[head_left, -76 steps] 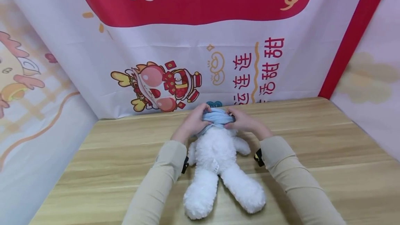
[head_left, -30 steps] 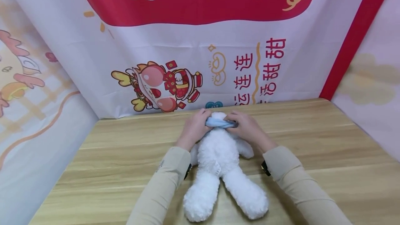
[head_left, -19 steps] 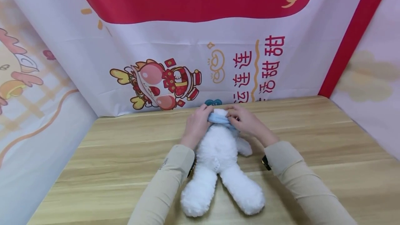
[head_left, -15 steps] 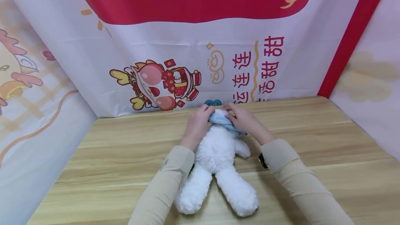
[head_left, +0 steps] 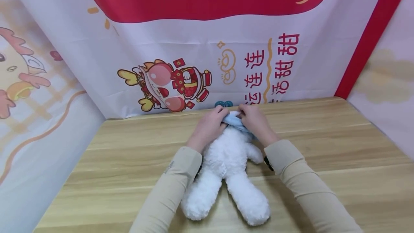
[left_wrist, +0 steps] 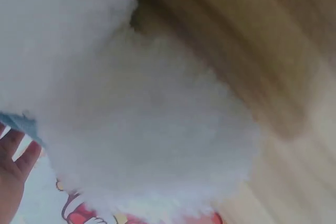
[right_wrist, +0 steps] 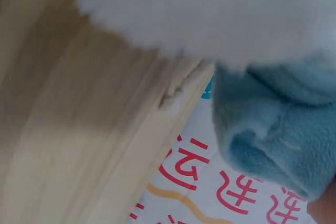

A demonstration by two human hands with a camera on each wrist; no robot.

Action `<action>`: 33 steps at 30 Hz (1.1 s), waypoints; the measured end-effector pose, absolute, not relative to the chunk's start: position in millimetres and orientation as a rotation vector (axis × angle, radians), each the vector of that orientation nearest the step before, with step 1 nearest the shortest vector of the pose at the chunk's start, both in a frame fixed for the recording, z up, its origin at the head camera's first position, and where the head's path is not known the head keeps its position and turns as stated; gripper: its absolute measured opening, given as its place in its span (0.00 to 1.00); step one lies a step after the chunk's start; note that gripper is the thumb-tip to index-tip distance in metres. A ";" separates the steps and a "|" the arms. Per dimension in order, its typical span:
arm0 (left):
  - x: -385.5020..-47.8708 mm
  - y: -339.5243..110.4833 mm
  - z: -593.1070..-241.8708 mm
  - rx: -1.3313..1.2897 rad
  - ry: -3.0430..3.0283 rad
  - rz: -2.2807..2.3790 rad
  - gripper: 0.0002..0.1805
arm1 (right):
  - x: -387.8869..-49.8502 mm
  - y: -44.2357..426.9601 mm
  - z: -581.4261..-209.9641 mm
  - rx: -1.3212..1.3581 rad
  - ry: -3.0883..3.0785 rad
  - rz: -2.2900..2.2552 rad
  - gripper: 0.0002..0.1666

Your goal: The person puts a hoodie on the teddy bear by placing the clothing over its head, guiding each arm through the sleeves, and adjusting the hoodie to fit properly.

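A white fluffy plush toy (head_left: 226, 154) lies on the wooden table, its legs toward the near edge. Light blue cloth (head_left: 237, 122) goes across its head. The left hand (head_left: 209, 127) pinches the cloth's left end, and the right hand (head_left: 257, 122) grips it at the upper right. In the left wrist view, white plush (left_wrist: 147, 119) fills the middle, with fingers of the left hand (left_wrist: 14, 169) by a bit of blue cloth (left_wrist: 23, 124). Folded blue cloth (right_wrist: 278, 124) hangs beside the plush in the right wrist view; only a sliver of the right hand (right_wrist: 323, 205) shows.
The wooden table (head_left: 129, 154) extends to both sides of the toy. Behind its back edge hangs a white and red printed cloth (head_left: 181, 33), with a cartoon-printed panel (head_left: 32, 92) on the left and another pale panel (head_left: 388, 82) on the right.
The blue cloth, which covered the top of the head earlier, is now a slanting band with white plush showing above it. The right hand has shifted its hold upward, and the toy's legs have swung slightly left.
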State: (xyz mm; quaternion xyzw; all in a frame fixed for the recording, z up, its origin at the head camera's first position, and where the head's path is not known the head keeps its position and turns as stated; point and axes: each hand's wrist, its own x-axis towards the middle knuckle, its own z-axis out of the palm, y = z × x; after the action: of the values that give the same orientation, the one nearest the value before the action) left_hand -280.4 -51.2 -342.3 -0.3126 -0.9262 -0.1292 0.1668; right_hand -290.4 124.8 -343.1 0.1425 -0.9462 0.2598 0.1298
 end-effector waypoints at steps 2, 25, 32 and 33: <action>-280.6 -51.2 -337.7 -0.912 -2.675 -0.303 0.15 | -289.9 125.3 -343.1 0.348 -2.748 0.757 0.07; -268.9 -57.1 -329.3 -0.925 -2.758 -0.196 0.11 | -289.6 120.6 -341.9 0.313 -2.733 0.818 0.07; -262.9 -58.0 -328.7 -0.904 -2.760 -0.128 0.16 | -293.0 122.9 -341.7 0.273 -2.778 0.838 0.07; -262.1 -57.8 -328.7 -0.905 -2.754 -0.103 0.16 | -293.5 123.7 -341.7 0.255 -2.785 0.848 0.07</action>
State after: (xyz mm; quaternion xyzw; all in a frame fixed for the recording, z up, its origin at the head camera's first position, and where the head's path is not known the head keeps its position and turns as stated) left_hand -262.1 -57.8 -328.7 -0.3097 -0.9425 -0.0352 0.1204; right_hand -293.5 123.7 -341.7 0.0866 -0.9473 0.2885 0.1093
